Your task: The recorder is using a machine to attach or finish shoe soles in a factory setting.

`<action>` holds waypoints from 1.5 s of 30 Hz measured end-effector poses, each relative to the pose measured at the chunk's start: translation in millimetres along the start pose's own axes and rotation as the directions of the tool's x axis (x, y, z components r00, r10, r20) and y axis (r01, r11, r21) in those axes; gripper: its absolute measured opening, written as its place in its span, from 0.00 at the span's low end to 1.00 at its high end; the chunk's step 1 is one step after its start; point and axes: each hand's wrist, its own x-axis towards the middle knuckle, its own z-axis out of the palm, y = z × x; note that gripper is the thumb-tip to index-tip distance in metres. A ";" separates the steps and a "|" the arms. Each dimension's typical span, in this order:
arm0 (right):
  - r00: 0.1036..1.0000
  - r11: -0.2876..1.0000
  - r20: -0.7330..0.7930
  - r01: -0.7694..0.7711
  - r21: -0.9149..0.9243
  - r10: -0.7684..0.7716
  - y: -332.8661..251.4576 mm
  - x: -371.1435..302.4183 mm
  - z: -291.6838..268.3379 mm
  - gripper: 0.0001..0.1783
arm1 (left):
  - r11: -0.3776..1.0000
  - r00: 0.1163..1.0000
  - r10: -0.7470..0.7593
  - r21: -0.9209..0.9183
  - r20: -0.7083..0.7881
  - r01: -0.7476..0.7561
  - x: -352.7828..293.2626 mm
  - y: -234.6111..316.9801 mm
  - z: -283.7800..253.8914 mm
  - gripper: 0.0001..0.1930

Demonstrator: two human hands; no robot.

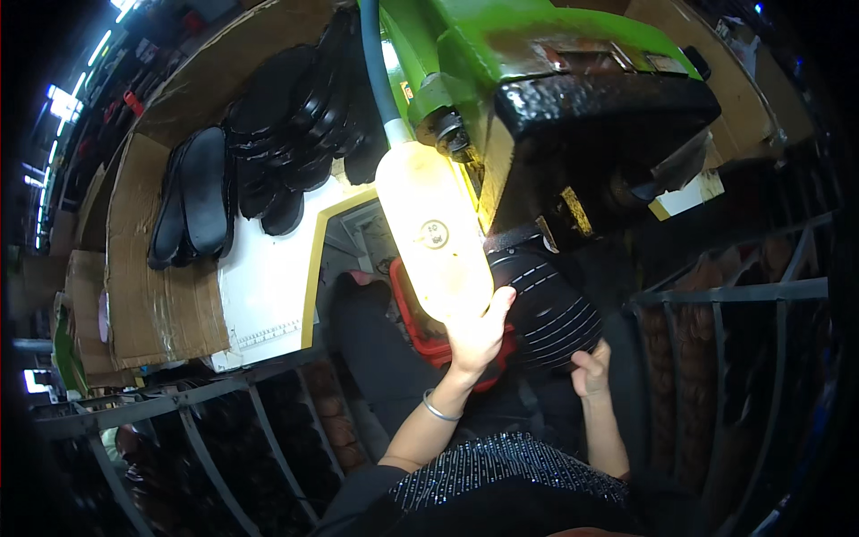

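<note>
A black piece with curved rows of white dashes [548, 309] is held under the green machine's head [573, 54]; its full shape is hidden. My right hand [591, 369] closes on its lower right edge with curled fingers. My left hand [474, 345] is at the piece's left side, thumb stretched up beside it. A glowing white lamp [434, 224] covers the other left fingers, so their grip does not show. A red plastic bin [412, 309] sits below, partly behind the lamp and my left hand.
At the left, black shoe soles [204, 192] are piled in an open cardboard box [161, 295] next to a white tabletop [268, 268] with a yellow edge. Metal racks [188, 412] holding dark and brown items flank me on both sides.
</note>
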 end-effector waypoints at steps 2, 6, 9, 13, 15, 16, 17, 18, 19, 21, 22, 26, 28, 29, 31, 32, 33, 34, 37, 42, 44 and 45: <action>0.996 0.998 0.068 0.065 -0.005 -0.065 -14.2 8.4 -6.7 0.25 | 1.000 0.999 -0.003 0.027 0.033 0.002 -0.4 1.2 -2.0 0.13; 0.993 0.992 0.115 -0.016 -0.125 0.031 -12.1 20.6 -8.5 0.26 | 0.996 0.998 0.020 -0.087 0.060 -0.015 1.8 15.7 6.8 0.15; 0.945 0.932 0.157 -0.238 -0.273 0.288 22.6 19.4 -11.5 0.32 | 0.980 0.980 0.141 0.117 0.139 -0.158 16.0 30.6 18.9 0.12; 0.901 0.926 0.267 -0.274 -0.258 0.341 51.1 7.3 14.0 0.25 | 0.978 0.996 0.075 -0.191 -0.037 -0.081 35.9 40.4 25.6 0.11; 0.895 0.929 0.277 -0.292 -0.229 0.350 55.4 3.8 14.2 0.23 | 0.983 0.996 0.093 -0.156 -0.018 -0.095 36.3 34.9 16.7 0.11; 0.897 0.930 0.274 -0.290 -0.228 0.347 51.8 0.7 12.3 0.23 | 0.987 0.994 0.109 -0.120 0.003 -0.108 35.0 32.3 14.1 0.10; 0.917 0.943 0.244 -0.275 -0.185 0.315 44.0 -3.3 13.2 0.22 | 0.971 1.000 0.021 -0.240 -0.009 -0.023 31.2 31.2 16.5 0.10; 0.936 0.956 0.211 -0.257 -0.143 0.283 38.3 -6.3 12.1 0.21 | 0.970 1.000 0.019 -0.241 -0.009 -0.021 29.3 29.4 15.7 0.10; 0.951 0.970 0.197 -0.221 -0.102 0.238 35.3 -8.1 7.2 0.20 | 0.986 0.999 0.049 -0.160 -0.007 -0.049 28.0 27.0 14.1 0.08; 0.982 0.989 0.133 -0.127 -0.079 0.137 21.2 -11.7 6.2 0.21 | 0.994 0.997 0.077 -0.079 -0.004 -0.077 22.8 23.8 17.1 0.07; 0.990 0.994 0.108 -0.084 -0.063 0.091 15.4 -12.3 3.6 0.21 | 0.987 0.997 0.047 -0.149 -0.054 -0.055 19.1 21.0 20.5 0.08; 0.997 0.996 -0.025 0.071 -0.052 -0.072 -12.8 -5.0 -3.2 0.25 | 0.983 0.999 -0.028 -0.181 -0.016 0.024 2.2 1.7 13.9 0.14; 0.991 0.988 -0.033 0.126 -0.090 -0.130 -27.9 1.8 -6.6 0.26 | 0.973 0.995 -0.096 -0.209 0.027 0.099 -0.6 4.7 8.2 0.14; 0.983 0.981 -0.073 0.163 -0.102 -0.170 -37.7 7.1 -3.1 0.26 | 0.963 0.995 -0.096 -0.253 0.021 0.099 -1.0 1.1 8.8 0.16; 0.967 0.954 -0.046 0.238 -0.180 -0.250 -58.2 19.6 -1.5 0.26 | 0.942 0.997 -0.082 -0.327 0.008 0.080 1.9 1.4 6.1 0.19; 0.958 0.937 -0.019 0.274 -0.215 -0.285 -70.7 26.3 0.5 0.26 | 0.930 0.998 -0.067 -0.361 0.007 0.065 5.9 3.3 2.3 0.21; 0.951 0.922 -0.030 0.291 -0.256 -0.309 -84.2 32.3 8.8 0.26 | 0.928 0.997 -0.071 -0.363 0.041 0.081 9.9 2.3 -4.2 0.22; 0.942 0.904 -0.039 0.307 -0.298 -0.332 -95.0 40.3 15.6 0.25 | 0.952 0.999 0.009 -0.305 0.033 0.001 13.6 4.6 -7.7 0.22; 0.936 0.878 0.048 0.344 -0.333 -0.349 -120.9 68.2 21.7 0.22 | 0.964 0.997 0.022 -0.265 0.076 -0.001 20.3 2.8 -22.6 0.22; 0.938 0.895 0.151 0.344 -0.285 -0.312 -130.8 92.7 33.9 0.19 | 0.897 0.989 -0.031 -0.432 0.147 0.092 29.9 13.7 -30.9 0.18; 0.941 0.901 0.145 0.334 -0.276 -0.305 -130.7 95.5 36.8 0.19 | 0.918 0.993 -0.007 -0.393 0.117 0.053 33.7 21.7 -34.2 0.17; 0.943 0.901 0.151 0.330 -0.281 -0.298 -129.9 95.3 40.7 0.19 | 0.936 0.996 0.018 -0.350 0.093 0.016 35.7 26.0 -36.7 0.16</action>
